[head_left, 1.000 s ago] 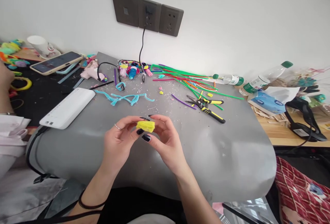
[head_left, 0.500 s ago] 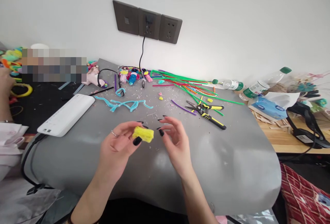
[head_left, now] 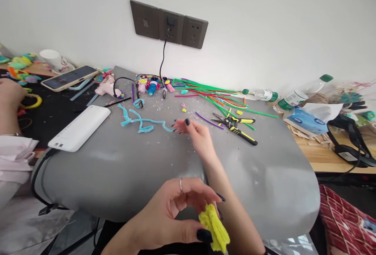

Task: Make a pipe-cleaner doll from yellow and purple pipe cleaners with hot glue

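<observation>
My left hand (head_left: 176, 216) is low at the front, its thumb and fingers closed on a fuzzy yellow piece of pipe cleaner folded into a short bundle (head_left: 215, 229). Farther forward, my right hand (head_left: 197, 135) reaches over the grey mat, thumb raised apart from the fingers. Its fingertips are at the right end of a light blue pipe cleaner shape (head_left: 141, 122) with loops and bent ends; whether they press on it is hard to see. Right of that hand lie wire strippers (head_left: 237, 126) with black and yellow handles and a purple pipe cleaner (head_left: 208, 120).
Green pipe cleaners (head_left: 202, 86) and small pipe cleaner dolls (head_left: 152, 85) lie along the wall. A white power bank (head_left: 79, 127) with a cable and a phone (head_left: 70, 78) are left, near another person's arm (head_left: 10, 106). Bottles (head_left: 290, 101) and a tissue pack (head_left: 308, 121) stand right.
My left hand has drawn the yellow bundle down towards me. My right hand has moved forward to the blue pipe cleaner shape, which has shifted and bent differently.
</observation>
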Motion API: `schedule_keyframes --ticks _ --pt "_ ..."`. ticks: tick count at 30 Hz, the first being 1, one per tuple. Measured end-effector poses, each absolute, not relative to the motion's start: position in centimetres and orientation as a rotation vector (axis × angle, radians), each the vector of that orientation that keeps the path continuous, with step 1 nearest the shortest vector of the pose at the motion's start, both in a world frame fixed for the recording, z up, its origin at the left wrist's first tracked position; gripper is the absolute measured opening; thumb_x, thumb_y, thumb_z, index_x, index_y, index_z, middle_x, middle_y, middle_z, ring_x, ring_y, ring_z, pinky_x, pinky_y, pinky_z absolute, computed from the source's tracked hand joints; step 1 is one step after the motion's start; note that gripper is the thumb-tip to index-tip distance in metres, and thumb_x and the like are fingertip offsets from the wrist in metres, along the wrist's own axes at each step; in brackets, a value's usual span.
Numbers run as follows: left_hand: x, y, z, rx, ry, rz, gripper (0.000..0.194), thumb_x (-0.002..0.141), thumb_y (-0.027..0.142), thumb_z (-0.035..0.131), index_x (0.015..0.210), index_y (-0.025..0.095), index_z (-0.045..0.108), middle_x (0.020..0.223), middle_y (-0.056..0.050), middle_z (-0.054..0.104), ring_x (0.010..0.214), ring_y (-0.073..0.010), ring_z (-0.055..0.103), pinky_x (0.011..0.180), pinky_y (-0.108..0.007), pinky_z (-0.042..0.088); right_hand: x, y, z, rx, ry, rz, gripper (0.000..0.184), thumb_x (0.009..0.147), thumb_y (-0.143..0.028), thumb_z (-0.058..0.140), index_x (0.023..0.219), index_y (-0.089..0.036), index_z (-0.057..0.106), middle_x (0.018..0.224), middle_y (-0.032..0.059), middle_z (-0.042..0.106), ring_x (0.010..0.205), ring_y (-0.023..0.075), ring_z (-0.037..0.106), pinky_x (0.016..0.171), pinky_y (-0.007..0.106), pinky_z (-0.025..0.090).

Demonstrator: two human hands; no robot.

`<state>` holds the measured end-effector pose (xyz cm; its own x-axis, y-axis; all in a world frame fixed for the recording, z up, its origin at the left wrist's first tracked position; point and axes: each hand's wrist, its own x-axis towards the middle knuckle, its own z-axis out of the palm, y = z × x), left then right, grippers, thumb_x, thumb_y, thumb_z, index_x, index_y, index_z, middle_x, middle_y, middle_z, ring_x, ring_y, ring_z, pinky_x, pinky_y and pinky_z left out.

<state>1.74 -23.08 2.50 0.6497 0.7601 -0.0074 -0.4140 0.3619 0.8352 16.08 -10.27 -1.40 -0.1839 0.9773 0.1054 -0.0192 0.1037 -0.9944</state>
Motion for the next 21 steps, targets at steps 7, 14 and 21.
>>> schedule_keyframes --ticks 7,14,21 --pt "0.5 -21.6 0.3 0.983 0.603 0.840 0.036 0.079 0.042 0.090 0.109 0.023 0.081 0.097 -0.010 0.080 0.087 -0.0218 0.077 0.082 -0.032 0.063 20.9 -0.9 1.5 -1.300 -1.418 0.919 0.040 0.098 -0.031 0.053 0.135 -0.020 0.066 0.135 0.0124 0.073 0.094 0.0175 0.076 0.086 0.034 0.060" --pt "-2.3 -18.3 -1.7 1.034 0.928 1.239 0.033 0.083 0.033 0.087 0.113 0.022 0.079 0.113 -0.012 0.081 0.103 -0.0254 0.079 0.090 -0.035 0.066 24.8 -4.8 5.9 -1.683 -1.853 0.340 0.045 0.088 -0.016 0.058 0.131 -0.020 0.069 0.105 0.0115 0.079 0.090 0.0271 0.072 0.091 0.048 0.058" --pt "-1.8 -17.6 -1.3 1.128 0.950 1.484 0.025 0.081 0.028 0.088 0.104 0.023 0.080 0.103 -0.008 0.082 0.094 -0.0222 0.080 0.086 -0.033 0.068 20.5 -14.2 4.4 -1.120 -1.734 0.781 0.031 0.099 -0.029 0.065 0.130 -0.026 0.067 0.118 0.0081 0.075 0.100 0.0195 0.074 0.090 0.037 0.063"
